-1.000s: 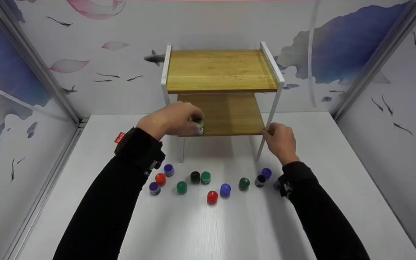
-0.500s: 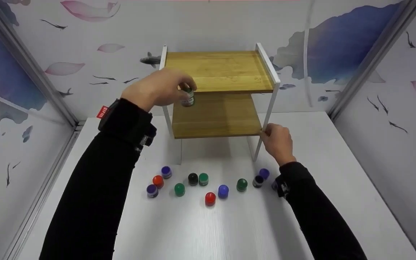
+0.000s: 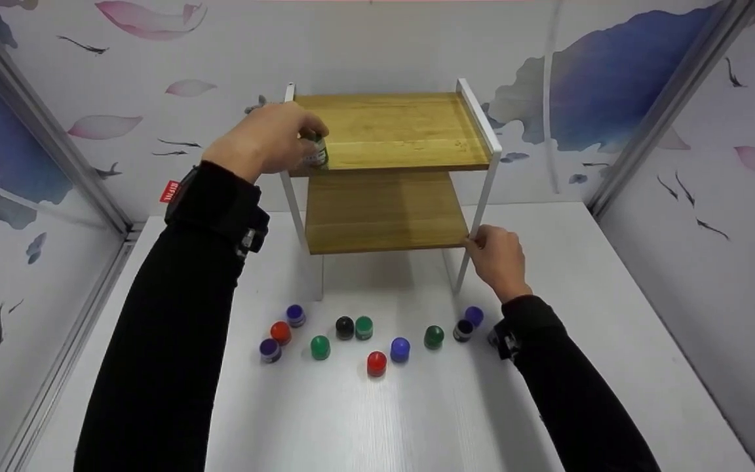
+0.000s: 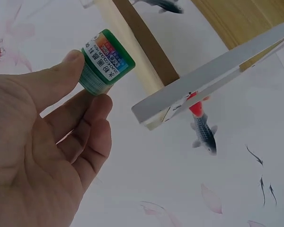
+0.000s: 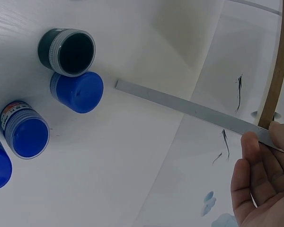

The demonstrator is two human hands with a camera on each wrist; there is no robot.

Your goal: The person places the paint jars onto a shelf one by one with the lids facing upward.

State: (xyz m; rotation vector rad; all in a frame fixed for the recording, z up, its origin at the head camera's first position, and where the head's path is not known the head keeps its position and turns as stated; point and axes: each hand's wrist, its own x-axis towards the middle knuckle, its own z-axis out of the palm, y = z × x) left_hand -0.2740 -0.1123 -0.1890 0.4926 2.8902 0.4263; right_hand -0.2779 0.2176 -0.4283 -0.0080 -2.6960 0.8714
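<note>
Left jars: a purple jar [image 3: 270,350], an orange jar [image 3: 280,332] and a second purple jar [image 3: 295,315] are standing clustered on the bench [image 3: 325,419].
Left hand: your left hand [image 3: 261,141] is pinching the green-capped held jar [image 4: 106,61] between thumb and fingers. Over the last second it is rising from the front of the lower shelf [image 3: 387,213] to the top shelf [image 3: 390,128].
Held jar: it is now hanging at the top shelf's left front corner; the left wrist view is showing it apart from the board. You are, it seems, working at the upper level now, with the jar not yet resting there.
Middle jars: green [image 3: 320,347], black [image 3: 345,328], green [image 3: 364,327], red [image 3: 376,364] and blue [image 3: 400,349] are standing before the rack [image 3: 480,121].
Right jars: dark green [image 3: 434,337], near-black [image 3: 463,330] and blue-violet [image 3: 474,317] are standing farther right; the last two are sitting close together.
Right hand: your right hand [image 3: 497,259] is staying in place, pinching the front post [image 5: 194,111] beside the lower shelf, probably steadying the rack.
</note>
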